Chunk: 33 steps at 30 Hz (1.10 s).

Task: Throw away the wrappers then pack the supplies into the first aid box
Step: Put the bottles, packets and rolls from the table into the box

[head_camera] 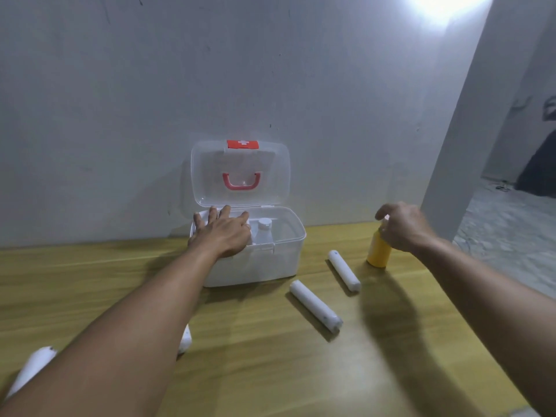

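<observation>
The left hand lies flat, fingers spread, on the first aid box rim at frame centre. The right hand curls over the cap of the upright yellow bottle, just right of the box; a firm grip I cannot tell. Two white rolls lie diagonally on the surface between, nearer the right hand

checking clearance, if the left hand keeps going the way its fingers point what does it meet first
Probably the raised clear lid of the first aid box; the left hand rests flat on the box rim, fingers aimed at it. Depth is unclear.
</observation>
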Available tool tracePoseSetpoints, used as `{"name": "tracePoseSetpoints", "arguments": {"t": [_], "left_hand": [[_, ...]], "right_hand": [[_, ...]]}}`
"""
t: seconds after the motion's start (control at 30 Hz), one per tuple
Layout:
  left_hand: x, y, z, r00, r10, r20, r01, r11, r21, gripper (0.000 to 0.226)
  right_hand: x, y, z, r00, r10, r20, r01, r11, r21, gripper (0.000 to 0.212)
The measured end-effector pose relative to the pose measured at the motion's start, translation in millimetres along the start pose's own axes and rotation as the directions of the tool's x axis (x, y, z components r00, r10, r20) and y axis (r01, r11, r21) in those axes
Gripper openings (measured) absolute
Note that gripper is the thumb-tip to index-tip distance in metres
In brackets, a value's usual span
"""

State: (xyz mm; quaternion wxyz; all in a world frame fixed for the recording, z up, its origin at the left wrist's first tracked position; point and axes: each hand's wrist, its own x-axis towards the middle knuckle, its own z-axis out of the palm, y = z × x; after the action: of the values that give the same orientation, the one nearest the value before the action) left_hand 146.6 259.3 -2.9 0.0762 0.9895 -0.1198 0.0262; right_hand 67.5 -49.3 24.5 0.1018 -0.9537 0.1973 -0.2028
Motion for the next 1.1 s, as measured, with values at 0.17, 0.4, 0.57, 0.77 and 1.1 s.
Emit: {"name": "tracePoseSetpoints", "arguments": {"t": [0.17, 0.4, 0.57, 0.77, 1.1], "left_hand": [[2, 1, 1, 1.000, -0.004, 0.005, 0.004, 1.000, 0.004, 0.054], [1, 0, 1, 1.000, -0.006, 0.009, 0.006, 1.000, -0.008, 0.054], [-2, 1, -1, 1.000, -0.001, -0.001, 0.001, 1.000, 0.013, 0.055], [-1, 1, -1, 1.000, 0.001, 0.002, -0.001, 1.000, -0.002, 0.055], [-1, 1, -1, 1.000, -0.003, 0.005, 0.003, 1.000, 0.002, 0.055]], "right_hand": [[-5, -13, -6, 0.973, -0.138, -0.187, 0.154, 0.985, 0.077, 0.023], [-13, -95, -58, 0.847, -0.300, -0.438, 0.455, 0.835, 0.308, 0.026], [-25, -130, -35, 0.872, -0.391, -0.295, 0.480, 0.800, 0.360, 0.017], [-26, -139, 9, 0.874, -0.480, -0.081, 0.480, 0.822, 0.307, 0.016], [-32, -119, 16, 0.923, -0.367, -0.118, 0.382, 0.826, 0.415, 0.027]]}}
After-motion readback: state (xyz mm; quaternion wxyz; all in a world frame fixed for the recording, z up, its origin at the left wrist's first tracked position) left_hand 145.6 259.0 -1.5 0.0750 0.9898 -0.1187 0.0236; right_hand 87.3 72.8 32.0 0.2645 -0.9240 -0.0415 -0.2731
